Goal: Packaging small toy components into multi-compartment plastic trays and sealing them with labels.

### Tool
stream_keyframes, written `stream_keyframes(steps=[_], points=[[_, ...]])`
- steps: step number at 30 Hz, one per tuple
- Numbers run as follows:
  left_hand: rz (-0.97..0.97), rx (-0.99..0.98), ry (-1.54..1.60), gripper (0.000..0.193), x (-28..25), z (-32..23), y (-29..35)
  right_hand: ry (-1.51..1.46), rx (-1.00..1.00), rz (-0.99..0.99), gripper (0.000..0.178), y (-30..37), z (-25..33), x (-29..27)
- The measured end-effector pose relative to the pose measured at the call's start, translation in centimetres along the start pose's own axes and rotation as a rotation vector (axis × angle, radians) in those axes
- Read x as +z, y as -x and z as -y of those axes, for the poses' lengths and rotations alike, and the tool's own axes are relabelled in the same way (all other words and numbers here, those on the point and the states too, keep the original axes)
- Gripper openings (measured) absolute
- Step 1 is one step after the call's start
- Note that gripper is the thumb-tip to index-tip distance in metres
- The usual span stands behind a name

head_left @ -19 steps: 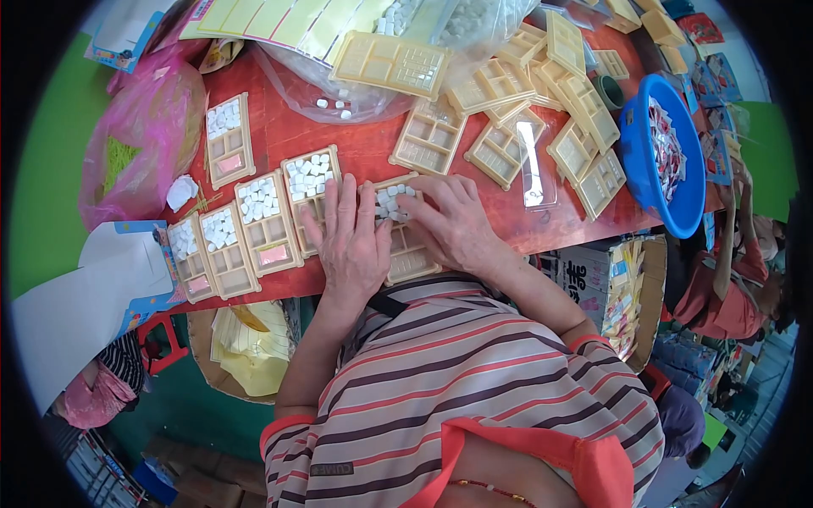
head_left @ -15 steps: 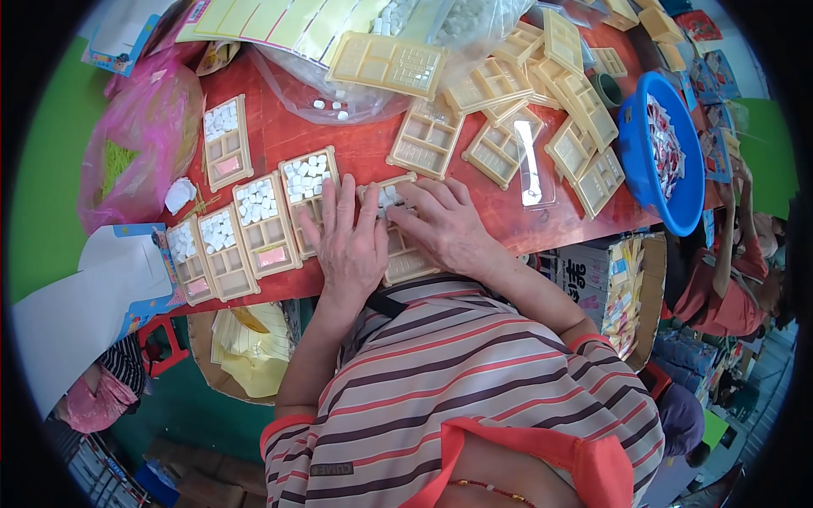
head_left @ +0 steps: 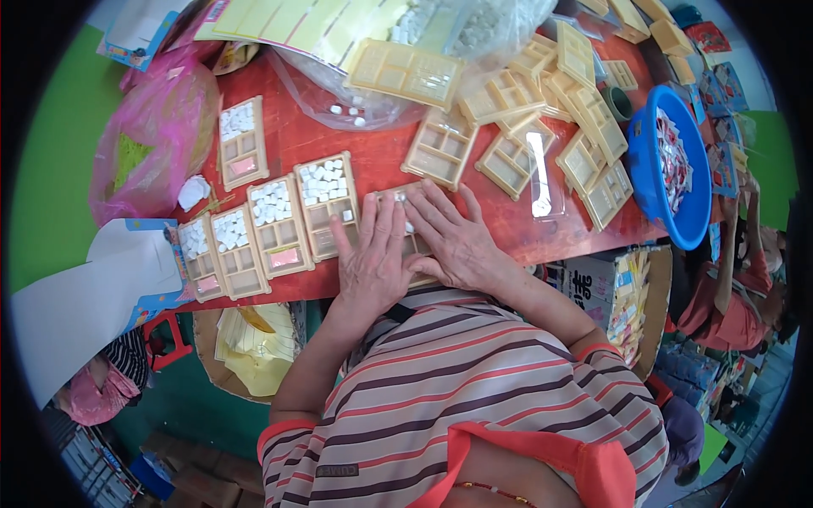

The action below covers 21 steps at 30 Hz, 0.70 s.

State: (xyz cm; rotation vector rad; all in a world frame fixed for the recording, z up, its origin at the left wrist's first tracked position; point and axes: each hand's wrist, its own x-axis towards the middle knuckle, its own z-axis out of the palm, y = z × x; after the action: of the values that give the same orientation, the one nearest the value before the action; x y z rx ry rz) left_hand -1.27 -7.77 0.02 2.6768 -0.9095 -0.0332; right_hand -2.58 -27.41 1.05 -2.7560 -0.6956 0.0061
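Side by side over a beige compartment tray (head_left: 412, 245) at the table's near edge, my left hand (head_left: 373, 262) and my right hand (head_left: 464, 247) lie palm down with fingers stretched out. The fingertips rest on the far compartment, where a few small white pieces (head_left: 409, 227) show between them; my hands hide most of this tray. Just left of my left hand stands another tray (head_left: 322, 244), its large far compartment filled with white pieces (head_left: 323, 182). A single white piece (head_left: 347, 216) sits in one of its smaller compartments.
Further left are several similar trays (head_left: 273, 235) with white pieces, some holding pink packets (head_left: 284, 257). Beyond my right hand lie piled beige trays (head_left: 440, 148) and a clear plastic piece (head_left: 539, 182). A blue basin (head_left: 644, 161) of small packets stands right; a pink bag (head_left: 169, 144) left.
My left hand has shifted right, uncovering more of the neighbouring tray and its single white piece. My right hand's bent fingers have straightened and flattened over the tray. The whole view has shifted slightly.
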Motion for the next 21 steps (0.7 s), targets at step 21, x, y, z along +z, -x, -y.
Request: stream_keyframes(steps=[21], points=[[-0.019, -0.236, -0.057, 0.079, -2.7, 5.6, -2.1, -0.05, -0.117, 0.072, 0.087, -1.4, 0.9, 0.1]])
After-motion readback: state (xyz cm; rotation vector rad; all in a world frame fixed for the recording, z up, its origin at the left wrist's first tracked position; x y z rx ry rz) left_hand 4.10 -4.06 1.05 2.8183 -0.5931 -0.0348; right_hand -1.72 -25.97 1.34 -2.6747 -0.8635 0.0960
